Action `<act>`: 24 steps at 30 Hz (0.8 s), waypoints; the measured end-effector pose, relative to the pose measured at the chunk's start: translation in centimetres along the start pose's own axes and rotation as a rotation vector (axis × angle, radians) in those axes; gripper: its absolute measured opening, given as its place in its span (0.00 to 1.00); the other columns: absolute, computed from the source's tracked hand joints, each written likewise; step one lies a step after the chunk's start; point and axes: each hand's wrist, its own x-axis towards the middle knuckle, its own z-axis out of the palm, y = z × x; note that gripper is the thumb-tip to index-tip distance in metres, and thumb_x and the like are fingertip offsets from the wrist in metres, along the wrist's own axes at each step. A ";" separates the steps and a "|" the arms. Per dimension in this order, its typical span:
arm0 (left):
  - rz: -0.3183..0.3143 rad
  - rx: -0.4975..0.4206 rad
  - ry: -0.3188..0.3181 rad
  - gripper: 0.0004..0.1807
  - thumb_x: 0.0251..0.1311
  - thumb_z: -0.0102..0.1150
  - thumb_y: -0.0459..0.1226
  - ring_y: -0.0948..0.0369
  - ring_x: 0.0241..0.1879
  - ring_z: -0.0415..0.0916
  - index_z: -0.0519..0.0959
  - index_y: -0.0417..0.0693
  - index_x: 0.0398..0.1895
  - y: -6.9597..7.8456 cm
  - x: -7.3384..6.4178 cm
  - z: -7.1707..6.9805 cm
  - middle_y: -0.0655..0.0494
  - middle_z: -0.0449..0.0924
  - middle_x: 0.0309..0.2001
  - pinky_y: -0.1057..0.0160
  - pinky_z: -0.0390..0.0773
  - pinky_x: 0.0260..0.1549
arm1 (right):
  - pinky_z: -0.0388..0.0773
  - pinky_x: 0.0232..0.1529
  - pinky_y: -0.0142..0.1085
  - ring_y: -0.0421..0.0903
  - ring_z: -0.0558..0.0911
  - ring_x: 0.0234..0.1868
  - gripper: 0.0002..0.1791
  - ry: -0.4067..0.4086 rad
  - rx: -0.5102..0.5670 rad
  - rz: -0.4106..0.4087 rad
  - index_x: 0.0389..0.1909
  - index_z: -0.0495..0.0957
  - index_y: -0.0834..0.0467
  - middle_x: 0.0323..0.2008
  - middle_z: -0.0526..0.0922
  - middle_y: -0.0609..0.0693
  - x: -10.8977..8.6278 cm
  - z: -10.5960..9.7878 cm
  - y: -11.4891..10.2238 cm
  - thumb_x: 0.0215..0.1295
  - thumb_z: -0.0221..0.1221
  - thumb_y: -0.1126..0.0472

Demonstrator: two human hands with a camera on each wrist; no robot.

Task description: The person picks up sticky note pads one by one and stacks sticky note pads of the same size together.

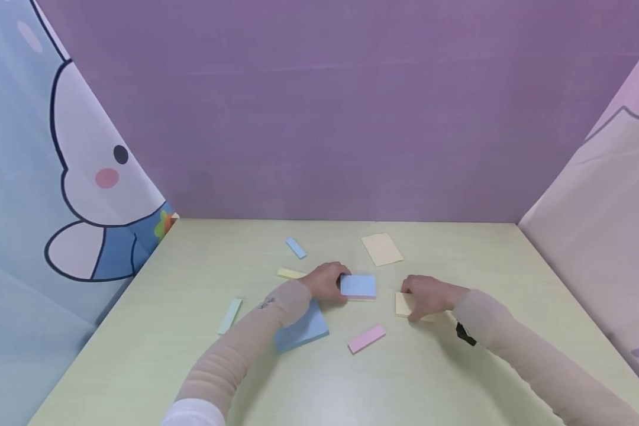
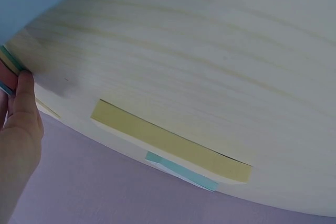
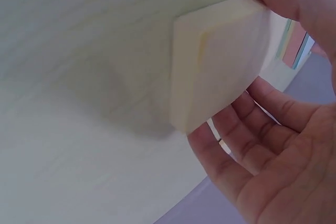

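My left hand [image 1: 327,283] grips the left side of a small stack of sticky note pads [image 1: 358,286], blue on top with pink beneath. In the left wrist view only the end of this stack [image 2: 9,66] shows at the edge, between thumb and fingers. To its right, my right hand [image 1: 430,293] holds a pale yellow sticky note pad [image 1: 403,304] by opposite edges. The right wrist view shows the thumb on one side of this thick pad [image 3: 226,66] and the fingers on the other. Part of the pad is hidden under the hand from above.
A large blue pad [image 1: 305,331] lies under the left forearm. Narrow note strips lie around: pink [image 1: 367,339], green [image 1: 230,316], yellow [image 1: 289,273] and light blue [image 1: 296,248]. A peach pad [image 1: 382,249] lies farther back. A purple backdrop [image 1: 346,118] stands behind the table.
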 end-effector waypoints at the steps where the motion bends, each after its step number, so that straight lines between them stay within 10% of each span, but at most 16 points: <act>1: 0.003 0.003 0.001 0.29 0.38 0.72 0.40 0.64 0.39 0.71 0.76 0.44 0.49 -0.1 0.1 0.0 0.57 0.76 0.42 0.69 0.71 0.43 | 0.67 0.34 0.33 0.41 0.68 0.31 0.23 0.005 -0.001 -0.002 0.39 0.75 0.60 0.32 0.73 0.45 -0.1 0.0 0.1 0.38 0.70 0.58; 24: -0.010 -0.005 -0.011 0.29 0.39 0.71 0.40 0.63 0.39 0.70 0.76 0.44 0.50 0.1 -0.1 0.0 0.57 0.75 0.42 0.68 0.71 0.44 | 0.65 0.33 0.33 0.41 0.67 0.30 0.24 0.083 0.006 -0.025 0.38 0.77 0.61 0.31 0.73 0.44 -1.1 0.5 1.5 0.38 0.71 0.56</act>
